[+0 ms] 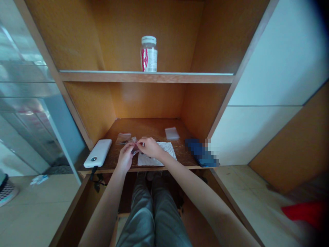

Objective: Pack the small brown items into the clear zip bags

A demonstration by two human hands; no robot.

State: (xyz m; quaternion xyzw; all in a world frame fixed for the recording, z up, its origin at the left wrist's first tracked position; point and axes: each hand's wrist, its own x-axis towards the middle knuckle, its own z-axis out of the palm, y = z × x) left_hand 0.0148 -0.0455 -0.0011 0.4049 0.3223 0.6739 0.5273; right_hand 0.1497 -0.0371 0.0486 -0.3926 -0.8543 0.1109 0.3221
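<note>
My left hand (125, 156) and my right hand (149, 146) meet over the wooden desk shelf (144, 128), both pinching a small clear plastic bag (135, 150) between the fingertips. The bag's contents are too small to make out. Under the right hand lies a white paper tissue (166, 151). Another small clear bag (123, 138) lies just behind the left hand, and a third one (172, 133) sits further back on the right.
A white power bank (98, 153) with a dangling cable lies at the shelf's left front corner. A blurred blue object (202, 152) rests at the right edge. A white-capped bottle (148, 54) stands on the upper shelf. My knees are under the desk.
</note>
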